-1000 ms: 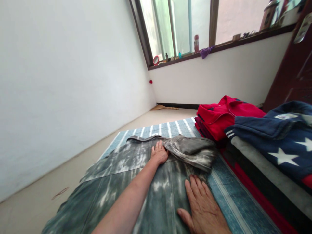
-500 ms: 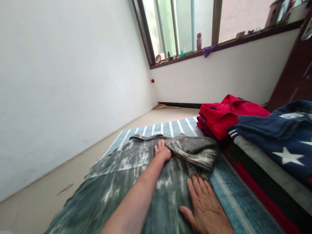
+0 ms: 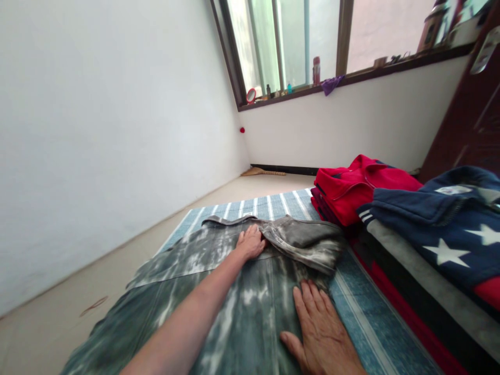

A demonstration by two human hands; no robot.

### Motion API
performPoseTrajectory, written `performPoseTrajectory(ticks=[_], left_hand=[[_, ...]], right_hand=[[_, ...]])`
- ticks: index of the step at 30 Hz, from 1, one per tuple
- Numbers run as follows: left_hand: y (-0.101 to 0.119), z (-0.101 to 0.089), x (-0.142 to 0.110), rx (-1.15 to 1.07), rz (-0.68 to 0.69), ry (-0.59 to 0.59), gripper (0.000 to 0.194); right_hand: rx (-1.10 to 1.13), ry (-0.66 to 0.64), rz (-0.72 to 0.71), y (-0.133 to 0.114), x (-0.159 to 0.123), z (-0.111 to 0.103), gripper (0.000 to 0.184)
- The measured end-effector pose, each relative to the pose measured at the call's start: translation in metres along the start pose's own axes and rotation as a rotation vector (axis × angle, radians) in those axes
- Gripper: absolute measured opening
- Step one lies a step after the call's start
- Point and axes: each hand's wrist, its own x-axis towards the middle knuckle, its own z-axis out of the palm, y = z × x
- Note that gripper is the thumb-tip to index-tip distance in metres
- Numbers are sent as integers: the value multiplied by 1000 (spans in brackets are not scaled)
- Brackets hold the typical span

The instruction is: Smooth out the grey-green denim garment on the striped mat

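Observation:
A grey-green jacket with whitish streaks lies spread over a blue striped sheet. Its collar is at the far end, and a folded-over part lies bunched at the upper right. My left hand rests on the cloth near the collar, fingers stretched out, beside the edge of that fold. Lower down, my right hand lies flat along the jacket's right side, thumb spread from the fingers. Neither hand grips anything.
Folded clothes are stacked on the right: a red garment behind a navy one with white stars. A white wall runs along the left. Behind are a window sill with small items and a dark red door.
My left hand has shifted slightly to the left over the jacket. The whole view has moved a little; my right hand stays flat on the cloth.

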Motion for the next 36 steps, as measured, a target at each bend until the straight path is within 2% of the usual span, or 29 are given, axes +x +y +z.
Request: performPoseTrajectory(ticks=[5,9,15,26,36], left_hand=[[-37,-15,-17,27,-68,69,60],[-56,-2,-25,10,-207,60,72],[-54,19,-26,35,-260,94,79],[-52,17,-28,51,-251,91,75],[-51,18,-27,58,-248,104,74]], right_hand=[[16,-4,13,-1,0,0,82],[13,4,10,0,-2,0,79],[-10,6,2,-1,-2,-3,75],[-14,-22,-8,-1,-2,-6,74],[-29,7,-23,0,-2,-1,75]])
